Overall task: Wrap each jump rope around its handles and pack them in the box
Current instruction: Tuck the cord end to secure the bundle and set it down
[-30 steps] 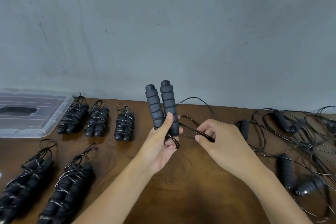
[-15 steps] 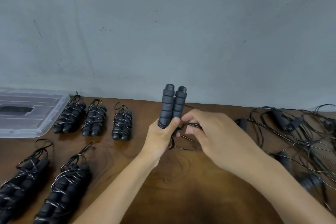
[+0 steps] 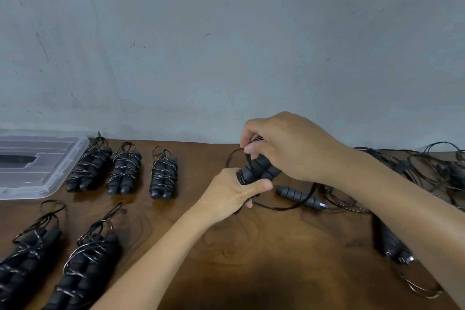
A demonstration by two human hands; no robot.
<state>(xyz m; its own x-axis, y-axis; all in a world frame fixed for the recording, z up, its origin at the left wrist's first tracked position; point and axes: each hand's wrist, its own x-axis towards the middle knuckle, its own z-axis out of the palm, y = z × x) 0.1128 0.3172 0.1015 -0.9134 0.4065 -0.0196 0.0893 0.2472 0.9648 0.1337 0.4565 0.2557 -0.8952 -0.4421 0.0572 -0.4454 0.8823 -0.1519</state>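
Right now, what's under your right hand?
Under the right hand are the upper ends of the two handles and a loop of black rope it pinches. The left hand grips their lower ends. The handle tips are covered.

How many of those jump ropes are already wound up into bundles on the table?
5. Three stand in a back row beside the clear box. Two lie nearer, at the left. More may lie out of frame.
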